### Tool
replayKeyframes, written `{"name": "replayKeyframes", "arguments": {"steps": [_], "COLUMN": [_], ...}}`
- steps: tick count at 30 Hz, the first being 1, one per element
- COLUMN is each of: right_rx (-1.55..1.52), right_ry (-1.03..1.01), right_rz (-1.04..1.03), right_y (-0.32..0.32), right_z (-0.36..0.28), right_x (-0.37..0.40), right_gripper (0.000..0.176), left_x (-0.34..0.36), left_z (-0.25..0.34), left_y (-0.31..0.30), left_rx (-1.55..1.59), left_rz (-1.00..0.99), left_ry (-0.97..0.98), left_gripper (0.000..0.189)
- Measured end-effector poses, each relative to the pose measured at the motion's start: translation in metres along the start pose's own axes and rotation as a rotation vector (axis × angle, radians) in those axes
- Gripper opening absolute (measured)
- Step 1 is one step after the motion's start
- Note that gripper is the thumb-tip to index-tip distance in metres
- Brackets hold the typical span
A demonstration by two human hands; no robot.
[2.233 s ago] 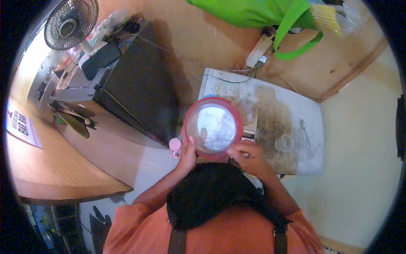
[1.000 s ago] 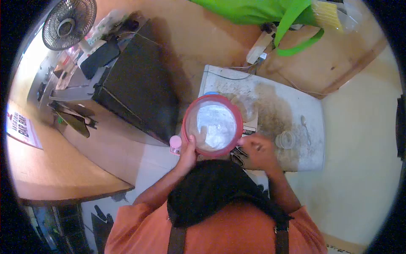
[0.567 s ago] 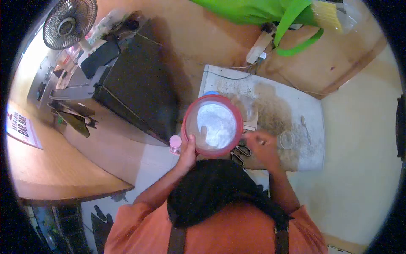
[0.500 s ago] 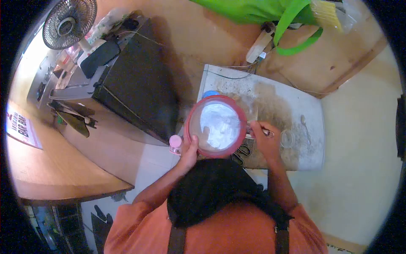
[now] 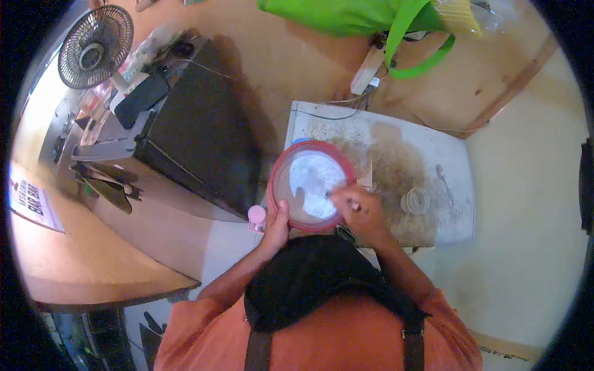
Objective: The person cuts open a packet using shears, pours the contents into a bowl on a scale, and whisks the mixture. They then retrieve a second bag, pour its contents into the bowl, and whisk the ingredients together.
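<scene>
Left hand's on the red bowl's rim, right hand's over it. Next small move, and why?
Probably lower the right hand slightly, so its fingertips reach the white contents of the red bowl. That hand is over the bowl's near right edge, and the left hand grips the near left rim, steadying it. Whether the right hand holds a tool is too blurred to tell.

Single fisheye view from a head-worn camera. Looks almost straight down past the wearer's orange shirt [image 5: 322,340], centred close on a red-rimmed bowl [image 5: 312,143] over a stained white table [image 5: 433,148]. Faces a brown wooden surface [image 5: 291,55] at top; dark rounded corners.
</scene>
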State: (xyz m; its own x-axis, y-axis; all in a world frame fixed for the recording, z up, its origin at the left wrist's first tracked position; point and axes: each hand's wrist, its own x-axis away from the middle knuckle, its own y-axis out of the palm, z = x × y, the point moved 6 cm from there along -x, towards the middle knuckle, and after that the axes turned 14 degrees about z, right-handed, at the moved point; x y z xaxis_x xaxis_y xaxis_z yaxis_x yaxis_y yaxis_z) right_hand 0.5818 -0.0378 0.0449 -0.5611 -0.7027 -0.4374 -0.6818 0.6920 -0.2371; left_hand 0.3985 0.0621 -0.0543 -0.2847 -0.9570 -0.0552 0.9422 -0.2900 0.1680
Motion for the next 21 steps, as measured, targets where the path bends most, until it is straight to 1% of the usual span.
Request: {"name": "replayKeyframes", "arguments": {"steps": [1, 2, 3, 5, 6, 7, 8, 9, 10, 12, 13, 15, 16, 17, 18, 19, 21], "right_rx": [-0.009, 0.058, 0.061, 0.043, 0.040, 0.042, 0.086, 0.129, 0.129, 0.298, 0.299, 0.155, 0.152, 0.078, 0.006, 0.006, -0.063], "right_ry": [-0.053, -0.004, 0.000, -0.036, 0.105, 0.101, 0.042, -0.014, -0.014, 0.071, 0.074, 0.074, 0.077, 0.041, 0.008, 0.017, -0.018], "right_rz": [-0.150, -0.235, -0.240, -0.188, -0.146, -0.145, -0.064, 0.018, 0.019, -0.148, -0.149, -0.232, -0.227, -0.175, -0.117, -0.100, -0.234], "right_y": [0.009, 0.009, 0.006, -0.003, -0.008, -0.011, -0.020, -0.027, -0.034, -0.037, -0.035, -0.012, 0.005, 0.022, 0.028, 0.026, 0.035], "right_z": [-0.006, 0.000, 0.006, 0.012, 0.012, 0.017, 0.021, 0.020, 0.019, 0.007, 0.005, -0.004, -0.001, 0.002, 0.002, 0.004, 0.001], "right_x": [0.011, 0.022, 0.021, 0.016, 0.006, -0.004, -0.016, -0.023, -0.022, -0.014, -0.002, 0.026, 0.029, 0.031, 0.033, 0.030, 0.020], "right_gripper": [0.010, 0.011, 0.011, 0.012, 0.013, 0.013, 0.013, 0.014, 0.014, 0.008, 0.008, 0.009, 0.009, 0.010, 0.011, 0.011, 0.011], "left_x": [0.002, 0.005, 0.003, 0.002, 0.003, 0.001, -0.001, 0.000, 0.000, 0.001, 0.001, 0.001, 0.002, 0.003, 0.004, 0.004, 0.003], "left_z": [0.011, 0.016, 0.011, -0.009, -0.019, -0.028, -0.029, -0.030, -0.031, -0.024, -0.020, -0.014, -0.009, -0.003, 0.000, 0.006, 0.013], "left_y": [0.003, 0.004, 0.002, -0.007, -0.011, -0.013, -0.013, -0.012, -0.012, -0.009, -0.008, -0.008, -0.007, -0.004, -0.002, 0.000, 0.003], "left_rx": [0.130, 0.263, 0.265, 0.001, 0.002, -0.049, -0.101, -0.063, -0.013, 0.075, 0.111, 0.165, 0.193, 0.214, 0.204, 0.176, 0.143], "left_rz": [0.025, 0.055, 0.058, 0.064, 0.064, 0.056, 0.049, 0.055, 0.066, 0.083, 0.091, 0.101, 0.107, 0.110, 0.096, 0.099, 0.102], "left_ry": [-0.057, -0.120, -0.125, -0.077, -0.083, -0.091, -0.096, -0.109, -0.117, -0.127, -0.130, -0.132, -0.132, -0.121, -0.127, -0.094, -0.047], "left_gripper": [0.062, 0.059, 0.059, 0.065, 0.065, 0.064, 0.064, 0.063, 0.063, 0.062, 0.061, 0.061, 0.060, 0.060, 0.060, 0.061, 0.062]}}
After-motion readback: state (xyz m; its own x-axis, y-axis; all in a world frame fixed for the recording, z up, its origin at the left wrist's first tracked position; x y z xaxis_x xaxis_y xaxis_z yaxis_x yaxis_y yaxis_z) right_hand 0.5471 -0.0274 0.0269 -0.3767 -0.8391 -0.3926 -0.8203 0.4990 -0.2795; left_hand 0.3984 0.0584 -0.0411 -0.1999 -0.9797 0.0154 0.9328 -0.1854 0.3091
